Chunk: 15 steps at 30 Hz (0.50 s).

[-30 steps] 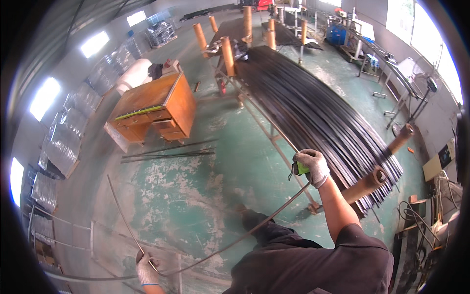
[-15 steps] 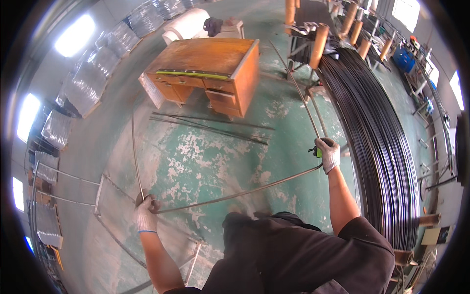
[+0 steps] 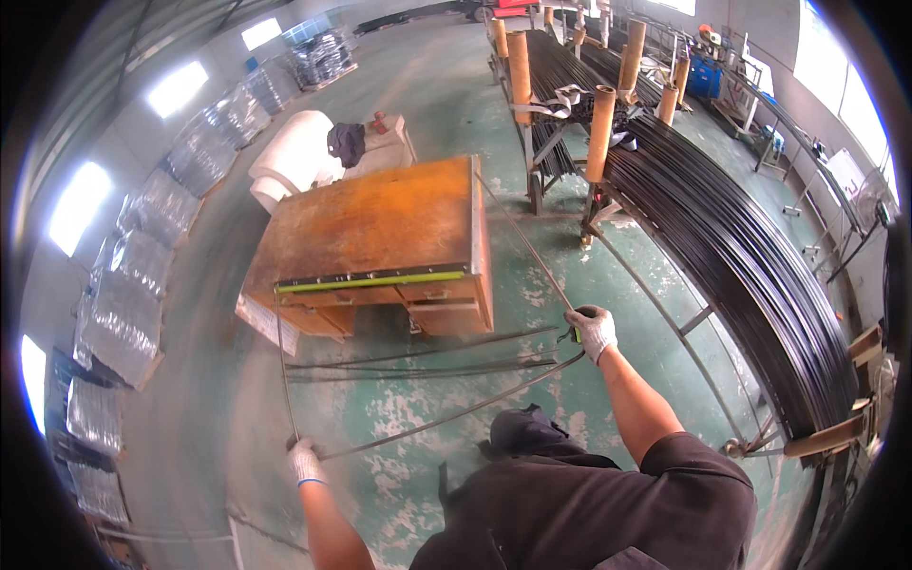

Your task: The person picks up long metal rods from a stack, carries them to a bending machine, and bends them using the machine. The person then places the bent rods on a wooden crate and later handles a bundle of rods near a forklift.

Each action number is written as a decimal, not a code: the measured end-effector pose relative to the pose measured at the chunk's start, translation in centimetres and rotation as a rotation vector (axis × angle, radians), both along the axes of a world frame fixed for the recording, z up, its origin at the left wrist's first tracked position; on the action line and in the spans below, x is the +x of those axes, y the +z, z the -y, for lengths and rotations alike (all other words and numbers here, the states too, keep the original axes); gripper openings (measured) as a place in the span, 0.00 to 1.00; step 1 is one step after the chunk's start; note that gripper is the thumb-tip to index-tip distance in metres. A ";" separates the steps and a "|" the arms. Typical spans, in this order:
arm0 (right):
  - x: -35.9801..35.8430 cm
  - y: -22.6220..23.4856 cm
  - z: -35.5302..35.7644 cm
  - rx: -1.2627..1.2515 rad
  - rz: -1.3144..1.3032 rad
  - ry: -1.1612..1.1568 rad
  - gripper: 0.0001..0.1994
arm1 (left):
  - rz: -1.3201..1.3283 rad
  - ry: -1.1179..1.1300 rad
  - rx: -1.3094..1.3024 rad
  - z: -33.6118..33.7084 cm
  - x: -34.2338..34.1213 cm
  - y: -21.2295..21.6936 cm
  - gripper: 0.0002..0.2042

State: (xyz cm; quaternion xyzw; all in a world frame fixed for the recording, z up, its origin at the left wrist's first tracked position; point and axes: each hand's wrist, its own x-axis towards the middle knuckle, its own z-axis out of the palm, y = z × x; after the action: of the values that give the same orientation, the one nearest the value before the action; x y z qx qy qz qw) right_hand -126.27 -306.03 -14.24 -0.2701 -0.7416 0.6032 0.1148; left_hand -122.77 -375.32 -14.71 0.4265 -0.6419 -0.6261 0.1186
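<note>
My gloved left hand (image 3: 304,462) is closed around one corner of a thin bent metal frame (image 3: 458,410). At the opposite corner, my gloved right hand (image 3: 594,332) grips the same frame. The frame's near side runs between my hands, and its two arms stretch away from me toward the wooden desk (image 3: 370,220). The far end of the left arm reaches the desk's front edge, where a yellow-green strip (image 3: 380,281) lies; whether they touch I cannot tell. A small black and green thing, like a tape measure (image 3: 576,335), shows at my right fingers.
Several thin rods (image 3: 427,351) lie on the worn green floor before the desk. A long bundle of black bars (image 3: 731,256) rests on a rack with cardboard-tube posts (image 3: 601,133) at right. Behind the desk is a pale sofa (image 3: 294,157); wrapped stacks (image 3: 133,309) line the left wall.
The view has swung, with the desk and rack now nearer. Both hands keep their hold on the frame, which has moved closer to the desk.
</note>
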 end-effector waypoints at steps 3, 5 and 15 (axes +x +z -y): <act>-5.7 1.5 3.6 -0.044 0.054 -0.052 0.14 | -0.088 -0.088 -0.040 3.5 -8.9 -1.7 0.14; -9.8 1.2 4.8 -0.005 0.079 -0.101 0.14 | -0.092 -0.122 -0.007 4.1 -15.5 -2.8 0.14; -36.7 -5.2 15.3 -0.148 0.097 -0.090 0.13 | -0.034 -0.087 0.105 14.4 -41.3 -3.8 0.08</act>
State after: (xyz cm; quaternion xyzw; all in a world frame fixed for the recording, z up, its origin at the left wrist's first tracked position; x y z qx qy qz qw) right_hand -162.96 -321.34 -19.40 -0.3395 -0.6869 0.6369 0.0855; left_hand -164.09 -389.71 -18.48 0.3933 -0.6238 -0.6707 0.0795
